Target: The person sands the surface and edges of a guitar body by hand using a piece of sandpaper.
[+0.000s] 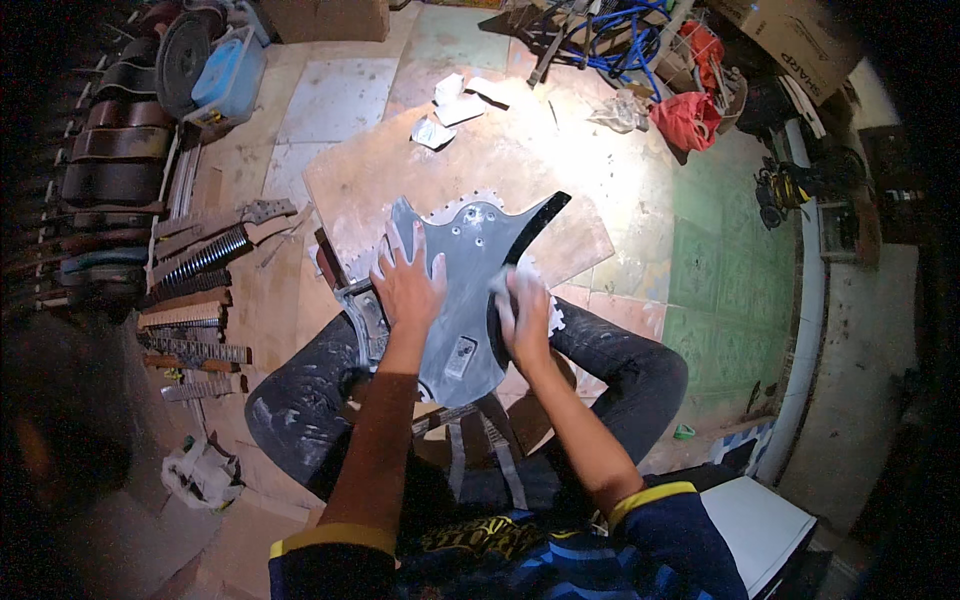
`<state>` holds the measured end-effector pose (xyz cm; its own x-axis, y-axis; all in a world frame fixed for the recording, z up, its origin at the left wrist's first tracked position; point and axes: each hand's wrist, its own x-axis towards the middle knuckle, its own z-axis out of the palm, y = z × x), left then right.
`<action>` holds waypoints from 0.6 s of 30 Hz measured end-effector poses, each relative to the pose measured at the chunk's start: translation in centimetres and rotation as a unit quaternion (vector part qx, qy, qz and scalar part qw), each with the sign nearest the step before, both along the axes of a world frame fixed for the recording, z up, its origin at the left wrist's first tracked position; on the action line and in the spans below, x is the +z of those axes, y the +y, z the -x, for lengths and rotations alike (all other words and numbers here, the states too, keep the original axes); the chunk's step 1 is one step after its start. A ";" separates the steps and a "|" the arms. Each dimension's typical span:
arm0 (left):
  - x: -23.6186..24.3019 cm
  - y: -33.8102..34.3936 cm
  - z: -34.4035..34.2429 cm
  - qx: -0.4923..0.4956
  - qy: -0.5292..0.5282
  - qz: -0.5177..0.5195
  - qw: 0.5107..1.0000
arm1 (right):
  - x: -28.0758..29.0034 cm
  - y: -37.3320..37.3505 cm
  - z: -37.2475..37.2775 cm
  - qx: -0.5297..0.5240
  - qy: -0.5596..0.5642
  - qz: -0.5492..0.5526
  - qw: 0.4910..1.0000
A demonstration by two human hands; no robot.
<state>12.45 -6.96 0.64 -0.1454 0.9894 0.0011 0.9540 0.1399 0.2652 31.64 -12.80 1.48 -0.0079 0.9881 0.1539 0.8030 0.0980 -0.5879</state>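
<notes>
A grey, dust-coated electric guitar body [460,290] lies across my lap, with screw holes at its far end and a recessed cavity near me. Its long right horn and right edge show black. My left hand [408,285] rests flat on the left side of the body, fingers spread and dusty white. Against the right edge, my right hand [525,315] is curled, its fingers bent and slightly blurred. Whatever lies under those fingers is hidden.
Beneath the guitar body is a brown board [350,180]. Crumpled white paper pieces [460,108] lie beyond it. Guitar necks [205,260] line the left floor, beside a rack of dark guitar bodies [115,160]. Blue cables [610,40] and a red bag [688,122] sit far right.
</notes>
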 end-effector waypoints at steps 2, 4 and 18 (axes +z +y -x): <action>-0.4 0.2 -0.2 -0.003 -0.015 -0.007 1.000 | 0.2 2.6 0.1 -0.007 0.017 -0.044 0.999; -0.3 -0.2 0.2 0.006 -0.014 0.000 1.000 | -0.2 -0.8 -0.7 0.034 0.032 0.031 0.998; 0.0 0.5 0.7 0.004 -0.015 -0.030 0.999 | -1.2 -8.4 -1.3 0.094 0.009 0.091 0.991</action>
